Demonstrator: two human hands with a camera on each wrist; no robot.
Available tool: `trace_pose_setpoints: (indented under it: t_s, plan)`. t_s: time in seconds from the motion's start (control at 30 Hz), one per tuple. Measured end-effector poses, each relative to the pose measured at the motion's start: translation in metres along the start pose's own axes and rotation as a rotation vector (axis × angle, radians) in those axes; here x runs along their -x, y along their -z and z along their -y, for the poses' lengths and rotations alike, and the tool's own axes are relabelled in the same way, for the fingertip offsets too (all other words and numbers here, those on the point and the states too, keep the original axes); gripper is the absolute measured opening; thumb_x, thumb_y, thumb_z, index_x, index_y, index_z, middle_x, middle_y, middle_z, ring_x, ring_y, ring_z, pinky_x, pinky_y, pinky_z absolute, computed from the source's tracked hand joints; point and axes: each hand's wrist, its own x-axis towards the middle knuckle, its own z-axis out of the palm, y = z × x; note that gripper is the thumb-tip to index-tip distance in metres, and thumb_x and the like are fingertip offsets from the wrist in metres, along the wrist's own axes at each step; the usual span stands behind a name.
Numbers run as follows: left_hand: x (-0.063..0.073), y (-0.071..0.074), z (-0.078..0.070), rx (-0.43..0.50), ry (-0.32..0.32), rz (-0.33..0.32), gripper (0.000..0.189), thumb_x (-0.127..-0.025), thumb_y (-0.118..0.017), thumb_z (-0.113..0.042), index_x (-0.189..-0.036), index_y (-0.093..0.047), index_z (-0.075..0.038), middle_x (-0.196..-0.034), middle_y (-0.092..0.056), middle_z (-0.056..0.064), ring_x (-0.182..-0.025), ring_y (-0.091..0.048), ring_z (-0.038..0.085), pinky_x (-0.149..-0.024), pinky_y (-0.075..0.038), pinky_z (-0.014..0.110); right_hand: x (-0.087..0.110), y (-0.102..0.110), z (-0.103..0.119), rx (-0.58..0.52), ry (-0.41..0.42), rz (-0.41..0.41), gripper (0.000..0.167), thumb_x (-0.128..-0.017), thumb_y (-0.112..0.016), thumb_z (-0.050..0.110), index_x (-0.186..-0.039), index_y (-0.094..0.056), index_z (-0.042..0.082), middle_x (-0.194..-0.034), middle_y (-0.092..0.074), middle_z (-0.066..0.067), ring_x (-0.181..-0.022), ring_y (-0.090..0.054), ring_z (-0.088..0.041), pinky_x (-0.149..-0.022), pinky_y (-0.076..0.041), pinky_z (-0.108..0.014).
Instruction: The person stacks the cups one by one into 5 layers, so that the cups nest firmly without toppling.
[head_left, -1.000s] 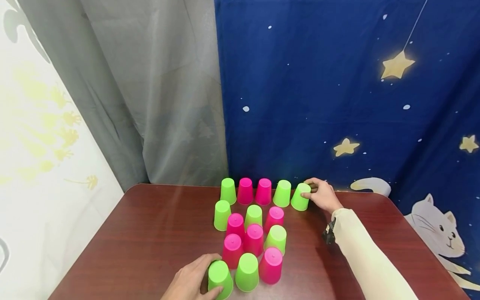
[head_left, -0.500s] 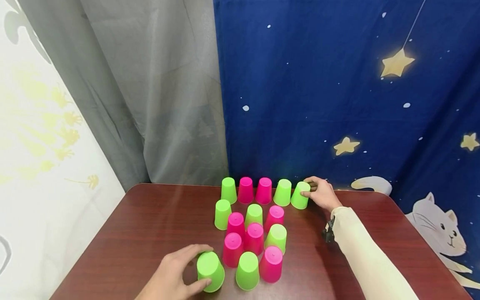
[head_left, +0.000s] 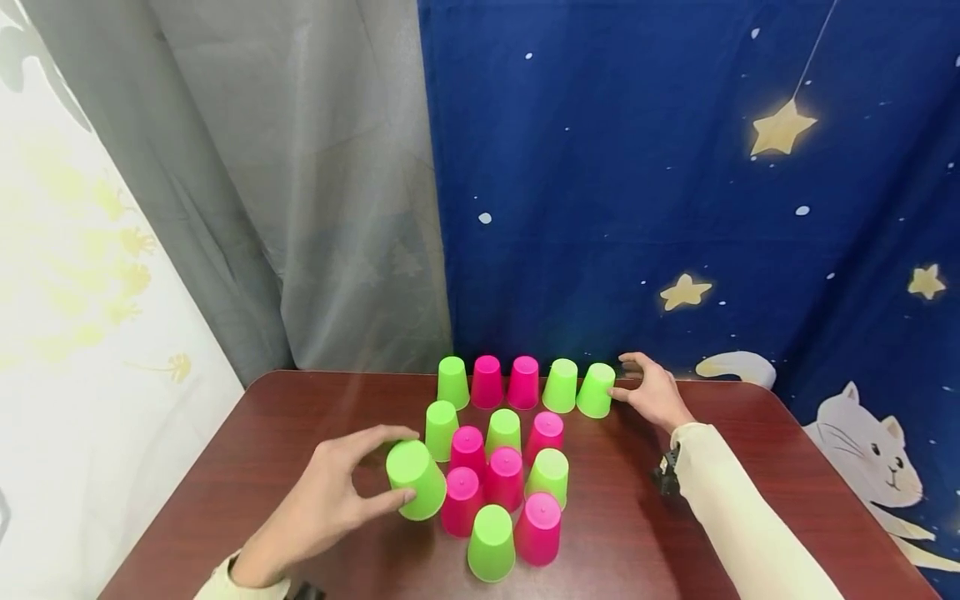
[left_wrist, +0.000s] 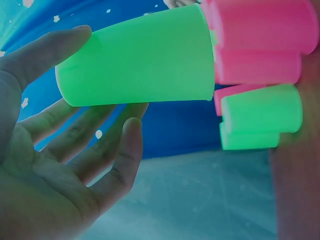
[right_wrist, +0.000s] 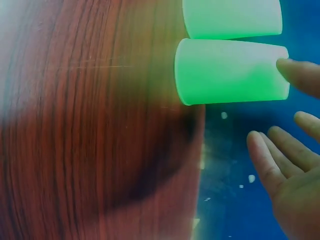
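My left hand [head_left: 318,496] pinches an upside-down green plastic cup [head_left: 416,483] between thumb and fingers, raised over the table's left middle and a little tilted. In the left wrist view, the thumb lies on one side of this green cup [left_wrist: 140,62] near its base, fingers along the other. At the back row's right end, my right hand [head_left: 656,398] has its fingers spread beside another green cup [head_left: 596,392]. The right wrist view shows the thumb tip at that green cup's [right_wrist: 232,72] narrow end, the other fingers apart from it.
Several upside-down pink and green cups stand close together mid-table, with a pink cup [head_left: 538,529] and a green cup [head_left: 492,543] nearest. Behind them is a back row including a pink cup [head_left: 487,383]. Curtains [head_left: 570,208] hang behind the brown table [head_left: 247,467].
The left hand has drawn its green cup leftward out of the front row, then raised it up and away. The right hand's fingers have opened and eased off the back-row cup.
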Motion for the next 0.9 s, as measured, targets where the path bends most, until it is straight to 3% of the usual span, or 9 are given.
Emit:
trace_pose_setpoints:
  t_s: [0.2,0.47,0.67,0.9]
  plan:
    - [-0.034,0.009,0.008,-0.050,0.011,0.021,0.054,-0.075,-0.089,-0.026,-0.123,-0.065,-0.029,-0.112,-0.071,-0.017,-0.094,-0.065,-0.002,-0.083,-0.057,0.026,0.011,0.010,0.009,0.003,0.035,-0.084,0.062,-0.084,-0.078,0.011,-0.139,-0.051,0.000,-0.137,-0.058,-0.029,-0.123,-0.060,-0.044,-0.100,-0.052,-0.057]
    - [-0.073,0.014,0.006,-0.089,-0.034,0.063,0.052,-0.079,-0.086,-0.027,-0.126,-0.066,-0.020,-0.115,-0.071,-0.011,-0.103,-0.067,0.007,-0.090,-0.056,0.035,0.029,0.014,0.026,-0.024,0.108,-0.091,0.055,-0.084,-0.078,0.007,-0.134,-0.056,0.002,-0.133,-0.062,-0.026,-0.111,-0.068,-0.042,-0.091,-0.057,-0.054]
    - [-0.088,0.006,0.012,-0.057,-0.019,0.064,0.052,-0.080,-0.085,-0.028,-0.127,-0.066,-0.021,-0.114,-0.073,-0.009,-0.103,-0.069,0.010,-0.088,-0.057,0.036,0.046,-0.001,0.041,-0.055,0.144,-0.070,0.049,-0.081,-0.081,0.007,-0.127,-0.062,0.005,-0.125,-0.067,-0.021,-0.089,-0.074,-0.030,-0.083,-0.061,-0.046]
    - [-0.102,-0.003,0.024,0.030,0.059,0.069,0.050,-0.080,-0.085,-0.025,-0.125,-0.064,-0.015,-0.107,-0.075,0.000,-0.089,-0.075,0.014,-0.077,-0.062,0.029,0.066,-0.022,0.062,-0.123,0.221,-0.006,0.044,-0.079,-0.083,0.008,-0.120,-0.067,0.008,-0.115,-0.072,-0.012,-0.096,-0.072,-0.025,-0.082,-0.062,-0.038]
